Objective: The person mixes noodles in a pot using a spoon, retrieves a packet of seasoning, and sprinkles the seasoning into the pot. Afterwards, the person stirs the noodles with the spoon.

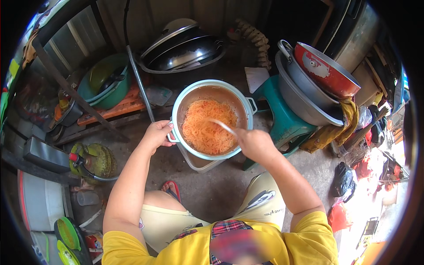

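A round light-blue plastic basin (pixel 245 99) with two side handles stands before me, on what looks like a clear plastic container (pixel 201 167). Inside lies a heap of orange shredded food (pixel 207 132) with small red bits. My left hand (pixel 157 135) grips the basin's left handle, thumb on top. At the basin's right side my right hand (pixel 255 145) is closed around the handle of a metal spoon (pixel 222 126). The spoon's far end is in the shreds and looks blurred, so its bowl is unclear.
Right of the basin, a green plastic stool (pixel 285 119) carries metal basins and a red pan (pixel 324 71). Black woks (pixel 185 53) lie behind. On the left are a green basin (pixel 114 96), an orange slatted board (pixel 112 111), a metal hose (pixel 140 82) and a green gas cylinder (pixel 102 162).
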Action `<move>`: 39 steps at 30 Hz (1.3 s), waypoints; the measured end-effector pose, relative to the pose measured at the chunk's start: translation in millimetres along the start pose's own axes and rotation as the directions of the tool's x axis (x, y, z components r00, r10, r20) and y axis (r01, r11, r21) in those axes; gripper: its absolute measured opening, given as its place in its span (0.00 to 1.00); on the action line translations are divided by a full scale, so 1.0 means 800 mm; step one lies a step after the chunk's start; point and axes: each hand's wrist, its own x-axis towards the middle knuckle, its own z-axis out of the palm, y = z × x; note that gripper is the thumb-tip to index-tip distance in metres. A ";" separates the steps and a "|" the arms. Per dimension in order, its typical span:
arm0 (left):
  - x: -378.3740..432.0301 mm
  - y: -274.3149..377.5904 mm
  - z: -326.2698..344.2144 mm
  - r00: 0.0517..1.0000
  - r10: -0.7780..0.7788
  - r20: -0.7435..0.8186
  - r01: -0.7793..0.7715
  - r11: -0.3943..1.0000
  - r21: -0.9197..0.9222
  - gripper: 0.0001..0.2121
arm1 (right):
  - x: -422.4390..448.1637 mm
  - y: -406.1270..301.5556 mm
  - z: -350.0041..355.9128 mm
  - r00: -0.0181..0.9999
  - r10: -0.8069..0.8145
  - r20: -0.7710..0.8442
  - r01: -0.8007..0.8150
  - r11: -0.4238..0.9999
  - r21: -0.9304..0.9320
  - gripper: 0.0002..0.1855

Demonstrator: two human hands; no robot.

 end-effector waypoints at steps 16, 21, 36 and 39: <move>0.008 -0.002 0.005 0.999 0.037 0.033 -0.038 0.999 0.012 0.11 | 0.069 0.102 0.032 0.950 0.283 0.131 -0.306 0.924 0.229 0.12; 0.010 -0.002 0.003 0.999 -0.003 0.051 0.001 0.999 0.041 0.13 | 0.091 0.023 0.040 0.998 -0.043 -0.034 0.047 0.989 0.140 0.10; 0.003 0.001 0.004 1.000 -0.004 0.031 0.003 1.000 0.025 0.12 | 0.071 0.032 0.007 0.996 0.066 0.067 -0.050 0.974 -0.220 0.08; 0.005 -0.001 -0.001 0.999 0.011 0.034 -0.012 1.000 0.027 0.12 | 0.068 0.014 0.001 0.988 0.090 -0.127 -0.084 0.995 0.054 0.09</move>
